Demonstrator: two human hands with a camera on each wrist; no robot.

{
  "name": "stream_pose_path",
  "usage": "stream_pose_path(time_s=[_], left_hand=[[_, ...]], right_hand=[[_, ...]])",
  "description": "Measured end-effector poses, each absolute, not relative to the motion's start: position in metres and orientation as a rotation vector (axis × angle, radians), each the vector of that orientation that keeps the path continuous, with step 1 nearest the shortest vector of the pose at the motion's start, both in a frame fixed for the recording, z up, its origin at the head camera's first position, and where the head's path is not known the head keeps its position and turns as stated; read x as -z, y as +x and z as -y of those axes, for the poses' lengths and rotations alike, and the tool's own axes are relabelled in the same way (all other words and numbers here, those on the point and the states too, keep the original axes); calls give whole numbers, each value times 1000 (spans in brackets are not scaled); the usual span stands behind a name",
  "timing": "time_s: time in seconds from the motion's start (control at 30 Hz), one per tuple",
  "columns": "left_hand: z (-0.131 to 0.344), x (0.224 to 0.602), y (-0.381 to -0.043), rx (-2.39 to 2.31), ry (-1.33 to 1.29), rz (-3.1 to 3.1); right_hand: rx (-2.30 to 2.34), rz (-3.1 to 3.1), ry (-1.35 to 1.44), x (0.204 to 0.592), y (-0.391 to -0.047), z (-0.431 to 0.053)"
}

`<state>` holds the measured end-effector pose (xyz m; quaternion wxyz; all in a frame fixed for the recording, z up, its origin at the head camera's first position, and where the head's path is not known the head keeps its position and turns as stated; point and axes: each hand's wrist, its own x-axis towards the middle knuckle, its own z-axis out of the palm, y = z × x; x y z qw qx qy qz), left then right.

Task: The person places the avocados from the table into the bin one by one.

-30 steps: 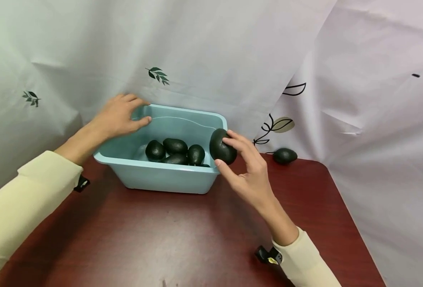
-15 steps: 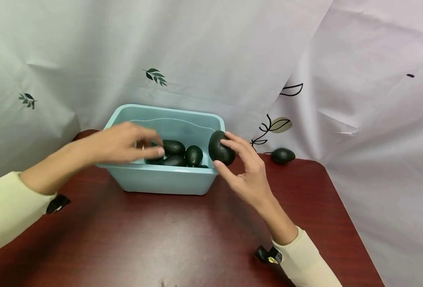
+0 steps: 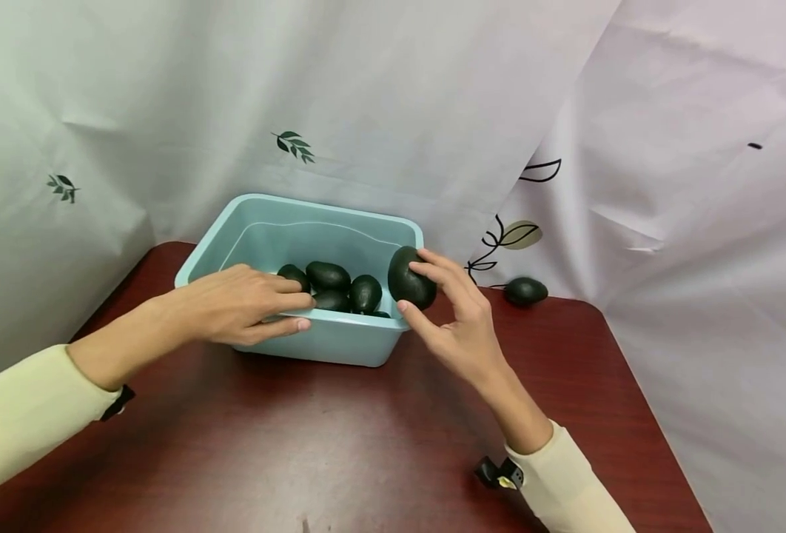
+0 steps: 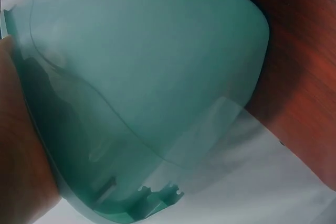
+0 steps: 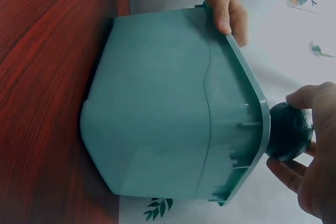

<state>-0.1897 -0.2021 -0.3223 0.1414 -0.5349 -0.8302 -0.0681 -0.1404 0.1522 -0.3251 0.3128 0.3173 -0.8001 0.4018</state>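
A dark green avocado (image 3: 411, 278) is pinched between the thumb and fingers of my right hand (image 3: 461, 318), at the right end of the light blue plastic basin (image 3: 313, 337). My left hand (image 3: 243, 303) grips the basin's front rim, thumb outside and fingers reaching over to the inner side. The right wrist view shows the left hand (image 5: 227, 9) astride the rim, while the held avocado (image 5: 289, 131) overlaps the rim's near corner. Several more avocados (image 3: 328, 276) lie inside the basin, partly hidden by its front wall and my left fingers.
Another avocado (image 3: 526, 291) lies on the dark red wooden table (image 3: 340, 444) to the right of the basin, near the back edge. A white curtain (image 3: 393, 96) with leaf prints hangs right behind the table.
My left hand has come from the basin's back left, across its inside, to the front rim. My right hand still holds its avocado in about the same place.
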Motion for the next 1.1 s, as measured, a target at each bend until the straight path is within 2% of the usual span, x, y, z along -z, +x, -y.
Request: stream_pose_path(time_s=[0.7, 1.1], left_hand=[[202, 324, -190, 249, -1483, 2443], [202, 325, -191, 260, -1489, 2416]], right_hand=[[-1023, 2246, 915, 336, -145, -139], [-940, 2139, 774, 342, -162, -177]])
